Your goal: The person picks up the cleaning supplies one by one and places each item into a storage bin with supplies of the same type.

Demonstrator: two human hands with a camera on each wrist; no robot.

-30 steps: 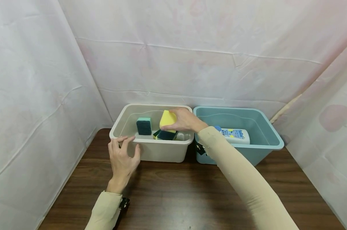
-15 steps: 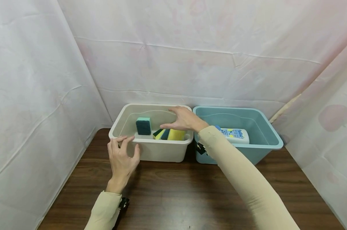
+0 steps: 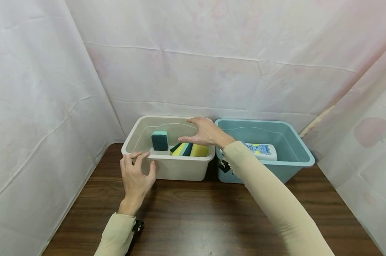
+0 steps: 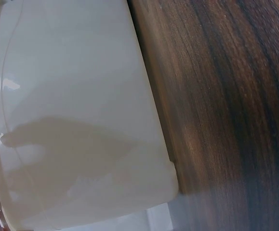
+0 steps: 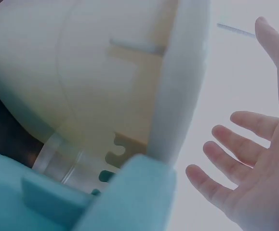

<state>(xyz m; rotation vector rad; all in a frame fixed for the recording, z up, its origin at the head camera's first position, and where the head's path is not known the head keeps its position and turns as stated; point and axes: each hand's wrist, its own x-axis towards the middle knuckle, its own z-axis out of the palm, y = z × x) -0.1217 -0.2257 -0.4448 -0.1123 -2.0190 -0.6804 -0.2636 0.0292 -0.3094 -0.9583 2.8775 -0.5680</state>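
A beige bin (image 3: 180,169) holds a teal-and-dark-green sponge (image 3: 160,141) standing upright. At its right end lie a yellow sponge (image 3: 199,150) and other yellow and dark-green sponges (image 3: 181,149), partly overlapping. My left hand (image 3: 136,177) rests its fingers on the bin's front rim, thumb spread beside the front wall; in the left wrist view only bits of its fingers show at the left edge. Over the right end of the bin, my right hand (image 3: 207,133) is spread above the sponges and holds nothing. In the right wrist view, that hand (image 5: 255,168) has its fingers apart.
Close beside the beige bin stands a blue bin (image 3: 266,124). In it lies a white bottle (image 3: 263,151) with a blue and yellow label, partly hidden by the right sleeve. Both stand on a dark wooden table (image 3: 193,213), with white curtains (image 3: 193,71) behind and at the sides.
A second ago my right hand held the yellow sponge; it has let go, and that sponge now lies at the bin's right end. My left hand has stayed in place.
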